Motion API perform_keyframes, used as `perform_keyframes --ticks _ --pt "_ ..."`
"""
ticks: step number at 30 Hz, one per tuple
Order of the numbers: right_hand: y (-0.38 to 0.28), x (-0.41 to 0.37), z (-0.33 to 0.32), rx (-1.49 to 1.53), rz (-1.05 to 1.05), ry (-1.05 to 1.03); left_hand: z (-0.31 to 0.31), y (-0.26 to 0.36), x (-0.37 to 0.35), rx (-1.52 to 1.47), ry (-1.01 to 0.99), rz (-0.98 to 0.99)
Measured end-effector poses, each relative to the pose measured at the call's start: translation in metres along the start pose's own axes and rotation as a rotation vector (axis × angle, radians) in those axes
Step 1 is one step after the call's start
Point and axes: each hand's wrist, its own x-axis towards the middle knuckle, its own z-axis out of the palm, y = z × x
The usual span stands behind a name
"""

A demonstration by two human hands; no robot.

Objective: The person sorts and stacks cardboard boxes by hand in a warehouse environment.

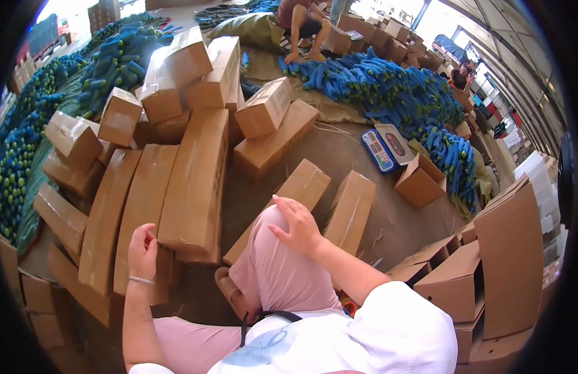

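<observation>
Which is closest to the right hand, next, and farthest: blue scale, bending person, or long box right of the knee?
1. long box, beside the right hand.
2. blue scale, farther up the floor.
3. bending person, far back.

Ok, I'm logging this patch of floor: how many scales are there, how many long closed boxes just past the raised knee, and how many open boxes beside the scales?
Scales: 2
Long closed boxes just past the knee: 2
Open box beside the scales: 1
Total: 5
</observation>
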Motion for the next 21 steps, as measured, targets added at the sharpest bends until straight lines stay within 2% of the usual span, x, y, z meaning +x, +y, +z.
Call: perform_keyframes --ticks 14,17,21 --pt "0.001 0.004 -0.002 0.018 0.005 0.032 0.000 0.012 0.004 0.012 0.007 0.046" --pt "-0.001 0.004 -0.005 0.016 -0.004 0.046 0.001 0.021 0.002 -0.049 0.015 -0.004" --pt "-0.001 0.005 -0.005 0.026 -0.031 0.063 0.000 0.023 0.003 0.037 0.034 -0.005"
